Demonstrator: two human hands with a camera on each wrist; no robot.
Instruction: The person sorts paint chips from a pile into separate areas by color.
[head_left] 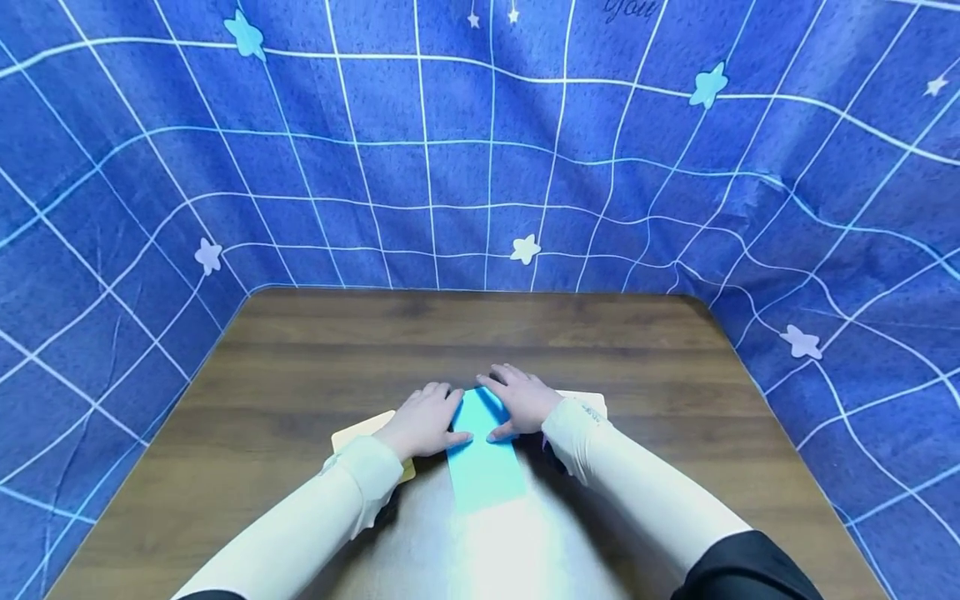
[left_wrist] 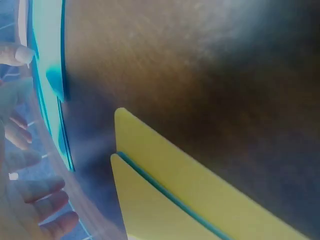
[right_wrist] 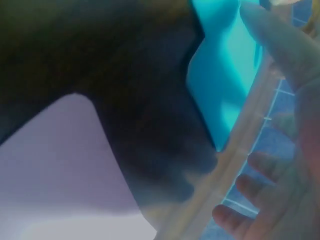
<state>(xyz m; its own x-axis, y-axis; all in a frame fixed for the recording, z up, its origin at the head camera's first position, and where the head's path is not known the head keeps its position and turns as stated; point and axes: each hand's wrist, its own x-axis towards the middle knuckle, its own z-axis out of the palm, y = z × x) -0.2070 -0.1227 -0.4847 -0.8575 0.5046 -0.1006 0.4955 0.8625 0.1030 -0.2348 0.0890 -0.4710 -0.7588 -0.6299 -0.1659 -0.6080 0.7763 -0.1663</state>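
Note:
A long light-blue sheet of paper [head_left: 486, 475] lies on the table between both hands. Layered edges of the blue paper [left_wrist: 50, 55] show in the left wrist view, so it looks folded. My left hand [head_left: 427, 421] is at its left edge, thumb resting on the paper and fingers fairly straight. From the other side my right hand [head_left: 522, 400] touches the upper right part, its thumb [right_wrist: 272, 37] on the blue paper and its other fingers spread. Part of the paper's upper edges is hidden by the hands.
Yellow cards [left_wrist: 165, 185] with a green edge between them lie under the left wrist. A pale lilac-white card [right_wrist: 70, 160] lies beneath the right wrist. Strong glare covers the near part of the wooden table [head_left: 315, 350]. A blue gridded curtain [head_left: 450, 175] surrounds it.

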